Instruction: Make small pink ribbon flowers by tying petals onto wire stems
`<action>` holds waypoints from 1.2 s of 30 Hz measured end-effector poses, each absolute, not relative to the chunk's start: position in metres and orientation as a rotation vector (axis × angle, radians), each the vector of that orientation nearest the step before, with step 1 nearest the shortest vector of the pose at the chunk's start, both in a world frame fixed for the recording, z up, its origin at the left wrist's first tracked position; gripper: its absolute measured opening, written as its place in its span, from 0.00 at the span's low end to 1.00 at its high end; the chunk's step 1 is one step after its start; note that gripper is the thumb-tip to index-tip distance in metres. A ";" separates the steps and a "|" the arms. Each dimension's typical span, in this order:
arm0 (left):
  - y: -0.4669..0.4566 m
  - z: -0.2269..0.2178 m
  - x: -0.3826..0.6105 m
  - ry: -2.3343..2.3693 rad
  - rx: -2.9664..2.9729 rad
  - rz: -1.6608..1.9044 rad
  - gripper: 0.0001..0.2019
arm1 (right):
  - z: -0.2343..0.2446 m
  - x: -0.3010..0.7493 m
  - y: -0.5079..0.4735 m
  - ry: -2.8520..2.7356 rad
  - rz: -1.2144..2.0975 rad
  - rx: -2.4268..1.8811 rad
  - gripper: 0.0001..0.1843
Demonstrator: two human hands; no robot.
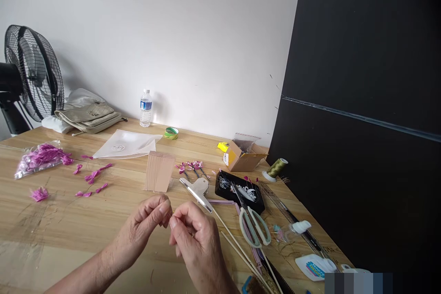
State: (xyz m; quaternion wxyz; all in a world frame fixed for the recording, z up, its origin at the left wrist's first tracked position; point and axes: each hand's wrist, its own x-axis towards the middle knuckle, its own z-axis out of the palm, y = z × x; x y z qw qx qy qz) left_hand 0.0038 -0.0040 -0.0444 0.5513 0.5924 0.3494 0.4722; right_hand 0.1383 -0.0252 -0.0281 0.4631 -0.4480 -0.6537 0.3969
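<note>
While the left hand (147,225) and right hand (200,241) are pinching, fingertips together, contents indiscernible, a rightward swing is risking knocking the scissors (246,210).

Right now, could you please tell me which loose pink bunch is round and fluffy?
The leftmost loose bunch, in front of the plastic bag; the other loose bunches, to its right, are slimmer.

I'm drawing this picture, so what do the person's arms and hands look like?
The ungloved left hand and ungloved right hand have no visible rings. The bare left forearm shows no sleeve, watch or bracelet, and neither does the bare right wrist.
</note>
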 end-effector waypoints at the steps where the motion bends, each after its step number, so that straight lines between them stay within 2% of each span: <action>1: -0.003 -0.041 0.002 0.844 1.469 1.083 0.19 | -0.025 0.140 -0.025 -1.634 1.016 -1.121 0.09; 3: 0.000 -0.033 -0.003 0.871 1.579 1.010 0.20 | -0.019 0.145 -0.024 -1.750 0.931 -1.178 0.08; 8: 0.003 -0.019 -0.006 0.907 1.680 0.880 0.19 | -0.008 0.152 -0.025 -1.908 0.465 -1.222 0.08; 15: 0.003 -0.023 -0.005 0.889 1.648 0.821 0.18 | -0.009 0.145 -0.027 -1.908 0.545 -1.196 0.12; 28: 0.004 -0.038 -0.006 0.837 1.545 0.903 0.18 | -0.015 0.148 -0.021 -1.888 0.653 -1.082 0.13; 33: 0.006 -0.036 -0.007 0.839 1.512 0.893 0.18 | -0.013 0.149 -0.027 -1.968 0.406 -1.196 0.10; 36: 0.006 -0.035 -0.006 0.838 1.483 0.883 0.18 | -0.013 0.144 -0.032 -1.984 0.237 -1.191 0.12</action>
